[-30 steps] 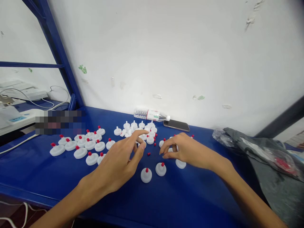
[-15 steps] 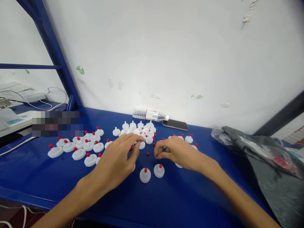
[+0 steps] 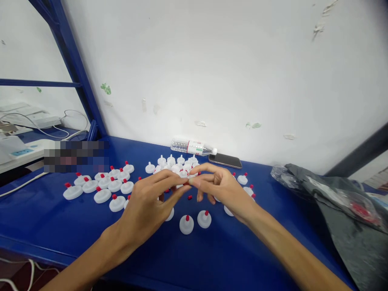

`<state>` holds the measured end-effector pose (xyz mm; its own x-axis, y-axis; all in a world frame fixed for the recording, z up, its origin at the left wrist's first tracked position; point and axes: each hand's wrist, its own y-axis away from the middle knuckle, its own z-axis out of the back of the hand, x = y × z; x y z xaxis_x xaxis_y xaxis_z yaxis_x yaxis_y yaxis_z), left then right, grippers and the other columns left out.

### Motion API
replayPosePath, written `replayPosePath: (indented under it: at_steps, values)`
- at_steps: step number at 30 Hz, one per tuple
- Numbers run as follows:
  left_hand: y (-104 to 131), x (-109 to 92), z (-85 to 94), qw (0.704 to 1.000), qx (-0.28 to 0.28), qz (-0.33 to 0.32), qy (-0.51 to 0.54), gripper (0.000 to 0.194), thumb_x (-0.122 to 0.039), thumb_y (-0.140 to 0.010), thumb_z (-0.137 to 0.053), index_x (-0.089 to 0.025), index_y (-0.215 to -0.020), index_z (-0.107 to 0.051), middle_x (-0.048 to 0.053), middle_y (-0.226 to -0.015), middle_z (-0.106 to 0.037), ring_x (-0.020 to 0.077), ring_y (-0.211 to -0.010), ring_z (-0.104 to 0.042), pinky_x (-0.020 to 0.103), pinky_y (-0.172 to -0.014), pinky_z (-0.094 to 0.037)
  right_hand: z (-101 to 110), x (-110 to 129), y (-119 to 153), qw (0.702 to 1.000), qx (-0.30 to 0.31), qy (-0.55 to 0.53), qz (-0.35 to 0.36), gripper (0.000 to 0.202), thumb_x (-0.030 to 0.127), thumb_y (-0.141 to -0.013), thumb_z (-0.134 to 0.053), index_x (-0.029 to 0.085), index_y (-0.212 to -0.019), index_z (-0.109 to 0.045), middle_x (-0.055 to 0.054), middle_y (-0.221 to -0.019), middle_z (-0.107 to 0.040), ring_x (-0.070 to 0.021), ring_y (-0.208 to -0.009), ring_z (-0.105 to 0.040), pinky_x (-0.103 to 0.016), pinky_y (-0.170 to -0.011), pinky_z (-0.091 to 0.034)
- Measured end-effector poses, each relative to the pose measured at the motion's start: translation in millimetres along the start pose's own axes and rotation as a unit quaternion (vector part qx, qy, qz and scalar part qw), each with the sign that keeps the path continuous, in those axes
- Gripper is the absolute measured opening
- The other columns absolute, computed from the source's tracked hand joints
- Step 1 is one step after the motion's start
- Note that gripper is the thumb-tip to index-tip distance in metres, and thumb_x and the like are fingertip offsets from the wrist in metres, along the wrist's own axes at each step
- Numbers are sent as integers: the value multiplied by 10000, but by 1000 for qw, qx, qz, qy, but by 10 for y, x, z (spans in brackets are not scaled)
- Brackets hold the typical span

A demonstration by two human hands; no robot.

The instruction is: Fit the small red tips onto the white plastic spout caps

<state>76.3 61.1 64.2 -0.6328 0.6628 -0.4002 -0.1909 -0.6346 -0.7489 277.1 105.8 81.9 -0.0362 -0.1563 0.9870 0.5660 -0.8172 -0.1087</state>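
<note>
My left hand (image 3: 156,196) and my right hand (image 3: 220,184) meet at the fingertips over the blue table. Both are closed in a pinch around something small that the fingers mostly hide. Behind them lies a cluster of white nozzle-shaped caps (image 3: 171,160) without red tips. Several white caps with red tips (image 3: 114,185) stand to the left, and others (image 3: 242,178) to the right. Two more red-tipped caps (image 3: 186,224) (image 3: 204,219) stand in front of my hands. A loose small red tip (image 3: 190,197) lies below my fingertips.
A clear plastic bottle (image 3: 194,148) lies near the wall beside a dark phone (image 3: 225,161). Grey and clear plastic bags (image 3: 333,202) cover the right side. At the left are a blue metal frame (image 3: 71,60), cables and a white power strip (image 3: 27,151).
My right hand has moved left and up, so its fingertips now meet those of my left hand. My left fingertips have shifted slightly right. The view has moved a little.
</note>
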Motion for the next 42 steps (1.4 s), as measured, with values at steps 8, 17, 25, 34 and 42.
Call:
replayPosePath:
  at_steps: [8,17,25,34,42]
  values:
    - [5,72,3,996,-25,18,-82,107,-212,-946,-674,-207,-1014,-756,-6,-931,-753,88,-686,-648,208,-634,-511,112,-306,-73,806,-103,553,184,316,186,-1035,-466,187,-1271,-677,-108,-1262,-718,-330,-1233,-574,-528,-1007,-449]
    - [14,61,2,996,-13,28,-80,123,-212,-956,-638,-224,-1030,-736,5,-1005,-784,144,-799,-721,252,-708,-561,144,-406,-108,774,-42,608,172,282,133,-1030,-481,186,-1173,-718,-100,-1127,-771,-286,-1200,-627,-513,-1038,-430]
    - [15,63,2,997,-5,40,-70,138,-209,-957,-631,-228,-1054,-727,7,-1017,-778,125,-743,-705,241,-667,-546,134,-383,-80,741,22,651,163,597,-111,-831,-463,194,-1318,-623,-99,-1327,-686,-299,-1300,-566,-608,-1136,-332]
    - [-19,10,24,998,-14,53,-44,145,-258,-961,-649,-212,-1038,-763,29,-995,-778,114,-692,-669,219,-547,-510,143,-148,-23,790,-40,540,286,163,272,-979,-661,220,-1133,-663,-35,-1136,-750,-201,-1064,-674,-425,-1071,-385]
    - [-19,22,30,998,0,55,-1,145,-215,-945,-655,-228,-1014,-781,14,-968,-807,148,-775,-726,203,-537,-533,53,-143,-5,690,-32,593,413,247,45,-1004,-494,198,-1089,-668,-51,-1173,-763,-189,-1030,-697,-360,-901,-473]
